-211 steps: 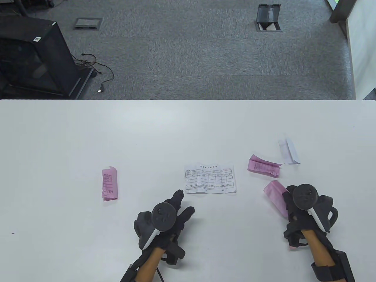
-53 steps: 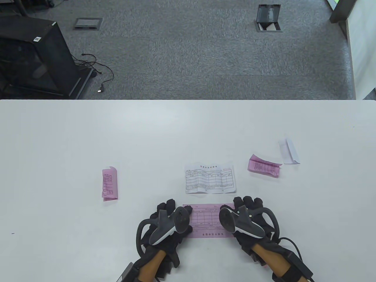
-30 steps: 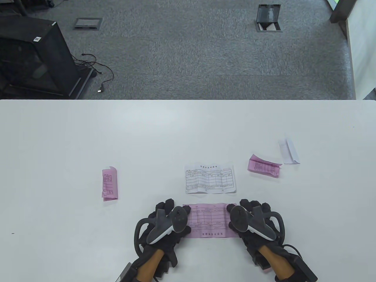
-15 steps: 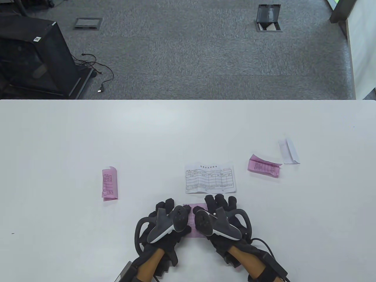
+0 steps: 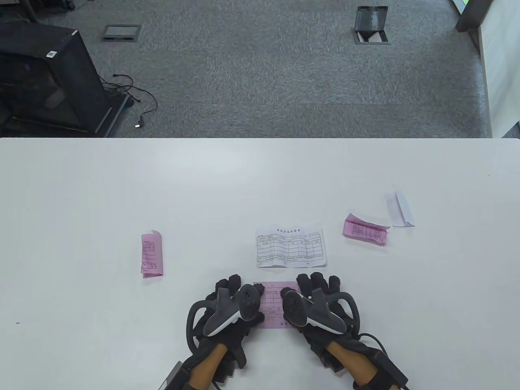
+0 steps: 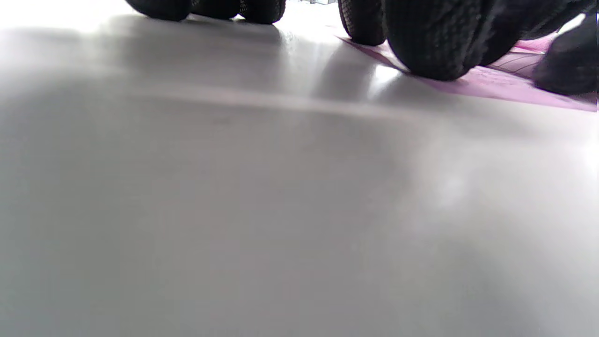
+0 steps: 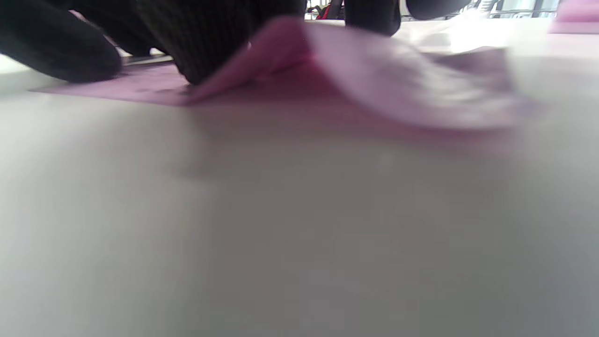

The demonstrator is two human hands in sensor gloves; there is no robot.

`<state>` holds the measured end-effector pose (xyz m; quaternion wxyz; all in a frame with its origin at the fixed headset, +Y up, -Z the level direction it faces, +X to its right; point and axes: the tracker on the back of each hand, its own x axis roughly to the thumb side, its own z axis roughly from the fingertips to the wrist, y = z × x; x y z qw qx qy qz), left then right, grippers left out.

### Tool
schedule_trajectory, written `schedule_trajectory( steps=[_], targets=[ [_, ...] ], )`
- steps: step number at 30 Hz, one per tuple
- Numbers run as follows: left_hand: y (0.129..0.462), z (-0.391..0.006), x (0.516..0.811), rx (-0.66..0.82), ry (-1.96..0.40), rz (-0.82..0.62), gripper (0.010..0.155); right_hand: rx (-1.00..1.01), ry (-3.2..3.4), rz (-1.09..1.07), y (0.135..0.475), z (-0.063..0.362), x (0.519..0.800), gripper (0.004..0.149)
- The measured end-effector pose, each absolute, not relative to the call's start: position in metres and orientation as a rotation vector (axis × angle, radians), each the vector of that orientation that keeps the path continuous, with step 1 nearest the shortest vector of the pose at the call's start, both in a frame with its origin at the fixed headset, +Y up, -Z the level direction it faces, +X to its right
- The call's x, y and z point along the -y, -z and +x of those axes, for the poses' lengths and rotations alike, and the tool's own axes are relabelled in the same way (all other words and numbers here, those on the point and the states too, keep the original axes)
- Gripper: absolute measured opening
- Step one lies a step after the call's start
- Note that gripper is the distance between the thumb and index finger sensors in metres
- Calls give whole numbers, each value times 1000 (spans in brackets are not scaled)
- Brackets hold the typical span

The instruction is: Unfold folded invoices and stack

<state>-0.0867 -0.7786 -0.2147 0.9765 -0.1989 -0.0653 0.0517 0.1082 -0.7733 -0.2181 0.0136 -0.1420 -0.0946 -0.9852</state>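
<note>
Paper lies in several places on the white table (image 5: pixel 122 183), and much of the sheet being worked is covered. Toward the left side, well apart from the hands, a folded pink slip (image 5: pixel 152 255) lies with its print showing. Near the front edge at the middle, the left hand (image 5: pixel 231 308) rests with its fingers spread flat, the fingertips (image 6: pixel 433 40) pressing the left end of a pink invoice (image 5: pixel 273 302); the tracker on the back of the hand hides the palm in the table view. Only a narrow strip of that invoice shows between the two hands. The right hand (image 5: pixel 321 308) lies over its right part, fingers laid forward and flat on the paper as far as the table view shows. In the right wrist view the invoice (image 7: pixel 374 79) bulges up off the table in a hump beside the dark fingers (image 7: pixel 220 37), but the picture is blurred and I cannot tell whether they pinch the paper or only press it. Just beyond the hands, toward the middle of the table, an unfolded white invoice (image 5: pixel 291 247) lies flat, apart from the pink one. Farther right sit a crumpled, folded pink slip (image 5: pixel 364 230) and, just beside it toward the right edge, a folded white slip (image 5: pixel 399 209), its print too small to read.
</note>
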Motion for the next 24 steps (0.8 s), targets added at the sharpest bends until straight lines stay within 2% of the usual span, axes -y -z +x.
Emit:
schedule_trajectory(
  steps=[11, 20, 24],
  targets=[
    [216, -88, 779, 134, -107, -408, 70, 304, 3138, -251, 216, 181, 776, 59],
    [214, -90, 780, 128, -115, -407, 71, 381, 3235, -197, 220, 189, 779, 58],
    [213, -91, 780, 131, -107, -399, 72, 519, 3346, -191, 223, 194, 784, 62]
  ],
)
